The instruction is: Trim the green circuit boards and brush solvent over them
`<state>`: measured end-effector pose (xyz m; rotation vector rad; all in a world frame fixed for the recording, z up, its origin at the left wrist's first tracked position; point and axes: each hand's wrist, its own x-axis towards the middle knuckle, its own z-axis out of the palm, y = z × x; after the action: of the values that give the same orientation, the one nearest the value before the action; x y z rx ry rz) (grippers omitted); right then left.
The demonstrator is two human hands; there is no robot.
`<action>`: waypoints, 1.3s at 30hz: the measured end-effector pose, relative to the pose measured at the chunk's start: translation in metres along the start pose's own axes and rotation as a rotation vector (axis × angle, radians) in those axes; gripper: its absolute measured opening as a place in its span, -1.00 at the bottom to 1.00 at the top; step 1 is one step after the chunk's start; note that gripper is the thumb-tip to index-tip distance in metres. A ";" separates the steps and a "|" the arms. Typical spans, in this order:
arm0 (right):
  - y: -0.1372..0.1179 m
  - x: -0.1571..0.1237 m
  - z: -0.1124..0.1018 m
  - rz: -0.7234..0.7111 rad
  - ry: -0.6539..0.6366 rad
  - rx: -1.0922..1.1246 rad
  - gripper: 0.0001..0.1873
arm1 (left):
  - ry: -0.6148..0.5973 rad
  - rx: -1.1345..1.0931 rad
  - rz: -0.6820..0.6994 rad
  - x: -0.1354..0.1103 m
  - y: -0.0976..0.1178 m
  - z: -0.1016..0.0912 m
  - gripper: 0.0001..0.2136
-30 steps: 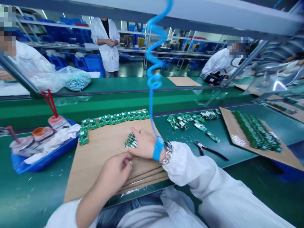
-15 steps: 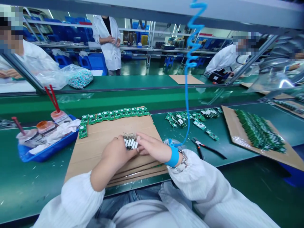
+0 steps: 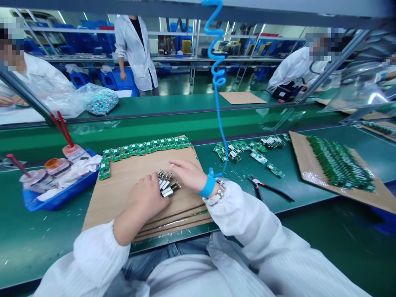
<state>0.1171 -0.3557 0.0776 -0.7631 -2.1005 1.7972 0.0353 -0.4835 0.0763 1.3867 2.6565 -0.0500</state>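
Observation:
Several small circuit boards with white parts and metal pins [image 3: 166, 185] stand bunched at a slant over the cardboard sheet [image 3: 123, 185]. My left hand [image 3: 147, 196] curls round their left side, its fingers hiding part of the bunch. Just to the right, my right hand [image 3: 189, 176] is open, fingers stretched out, slightly apart from most of the boards. A blue wrist strap [image 3: 208, 186] circles my right wrist, joined to a coiled blue cord [image 3: 220, 128]. Along the far edge of the cardboard runs a row of green circuit boards [image 3: 145, 147].
On the left is a blue tray [image 3: 62, 196] with bottles, brushes and white cloth. Loose circuit boards [image 3: 239, 149] and cutting pliers [image 3: 269, 189] lie right of the cardboard. Another cardboard sheet bears stacked boards [image 3: 340, 163]. Three people in white coats are beyond the bench.
My right hand has drawn off the boards and opened out. The bunch now leans and fans apart beside my left hand. The standing person across has lowered an arm.

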 end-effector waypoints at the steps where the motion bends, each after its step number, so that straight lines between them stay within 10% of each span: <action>1: 0.002 0.006 0.005 -0.002 -0.014 0.027 -0.64 | 0.006 -0.002 0.006 0.000 0.000 0.001 -0.46; 17: 0.013 -0.007 0.011 -0.001 -0.120 0.250 -0.61 | 0.011 0.055 -0.023 0.002 0.012 -0.001 -0.59; 24: -0.007 -0.081 -0.093 -0.011 0.057 0.020 -0.46 | -0.015 0.075 0.017 0.007 0.010 0.001 -0.41; 30: 0.068 -0.136 -0.196 0.370 0.335 -0.793 -0.33 | -0.078 0.091 0.121 0.012 0.000 -0.005 -0.42; 39: 0.140 -0.150 -0.195 0.570 0.387 -1.009 0.07 | -0.144 0.117 0.189 0.017 -0.019 -0.002 -0.31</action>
<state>0.3729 -0.2642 -0.0019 -1.9031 -2.5696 0.4974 0.0102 -0.4800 0.0750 1.5985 2.4303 -0.2766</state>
